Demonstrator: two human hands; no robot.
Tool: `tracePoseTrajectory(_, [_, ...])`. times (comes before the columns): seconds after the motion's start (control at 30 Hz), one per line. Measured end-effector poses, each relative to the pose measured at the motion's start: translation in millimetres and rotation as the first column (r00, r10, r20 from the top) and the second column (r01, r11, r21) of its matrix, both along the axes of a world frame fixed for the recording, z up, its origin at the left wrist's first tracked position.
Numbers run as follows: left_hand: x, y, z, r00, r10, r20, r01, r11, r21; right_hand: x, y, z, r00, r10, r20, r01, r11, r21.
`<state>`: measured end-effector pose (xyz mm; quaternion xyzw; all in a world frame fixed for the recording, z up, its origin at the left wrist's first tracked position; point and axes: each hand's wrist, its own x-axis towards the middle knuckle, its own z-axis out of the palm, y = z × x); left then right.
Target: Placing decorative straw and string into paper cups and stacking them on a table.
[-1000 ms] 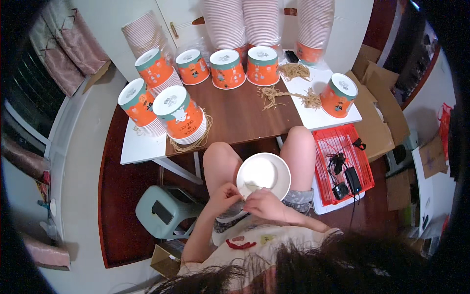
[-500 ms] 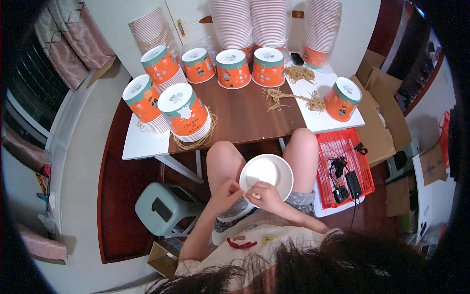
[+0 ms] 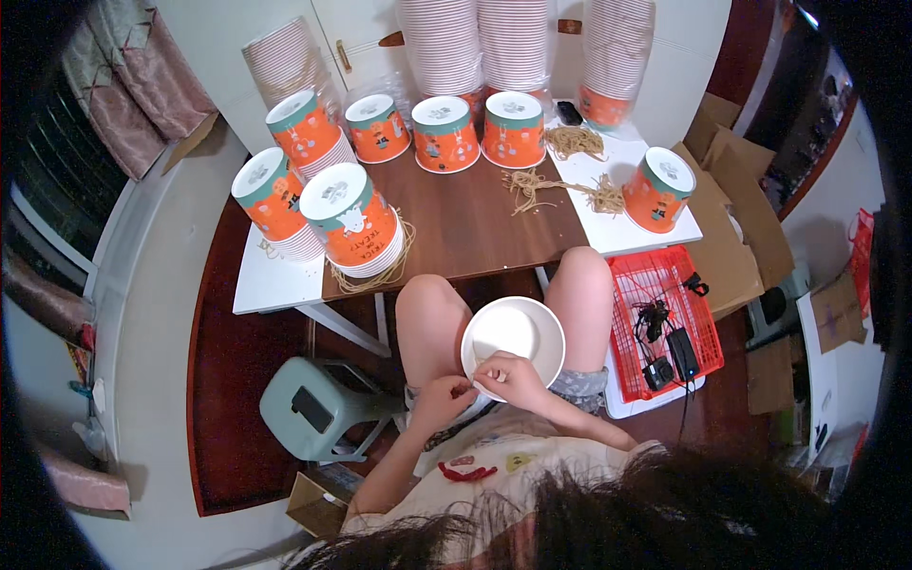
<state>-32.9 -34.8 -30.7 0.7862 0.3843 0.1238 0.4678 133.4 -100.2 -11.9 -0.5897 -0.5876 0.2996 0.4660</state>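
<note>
Between my knees rests a white-lined paper bucket (image 3: 545,332), its mouth facing up. At its near left rim my left hand (image 3: 445,401) and my right hand (image 3: 513,380) meet, fingertips pinched close together. Whatever thin, pale thing lies between them is too small to make out. My right hand reaches across the bucket's near edge and covers part of it. On the table ahead, orange-and-green paper buckets (image 3: 447,142) stand upside down, some singly and some in nested stacks, such as the near stack (image 3: 356,228) with tan cord around its base.
Tan cord bundles (image 3: 575,142) lie on the table (image 3: 456,223). Tall wrapped bucket stacks (image 3: 440,47) stand at the back. To the right are a red basket (image 3: 627,328) with black adapters and cardboard boxes (image 3: 750,204). A green stool (image 3: 285,380) bearing a phone (image 3: 312,408) is at left.
My left hand has shifted slightly down and left along the rim, and a small gap opens between the hands. The whole view has shifted a little; the bucket stays on my lap.
</note>
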Motion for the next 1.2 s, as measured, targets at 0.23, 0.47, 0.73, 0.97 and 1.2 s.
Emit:
tracePoseTrajectory(0.23, [-3, 4, -9, 0.998, -0.060, 0.014, 0.061, 0.987, -0.148, 0, 1, 1, 1.000, -0.013, 0.011, 0.013, 1.000, 0.013])
tracePoseTrajectory(0.47, [-9, 12, 3, 0.991, -0.012, 0.132, 0.018, 0.999, -0.044, 0, 2, -4, 1.000, -0.021, -0.023, 0.021, 0.999, 0.038])
tracePoseTrajectory(0.73, [4, -1, 31, 0.958, 0.090, 0.272, -0.147, 0.969, 0.198, -2, 0, -1, 1.000, -0.006, -0.018, 0.006, 1.000, 0.021])
tracePoseTrajectory(0.97, [9, -2, 15, 0.947, 0.086, 0.309, -0.166, 0.956, 0.241, -1, -1, 0, 0.999, -0.003, -0.044, 0.003, 1.000, 0.006])
tracePoseTrajectory(1.2, [16, -9, 27, 0.943, 0.123, 0.309, -0.210, 0.941, 0.265, -1, -1, -6, 0.998, -0.008, -0.058, 0.007, 1.000, -0.009])
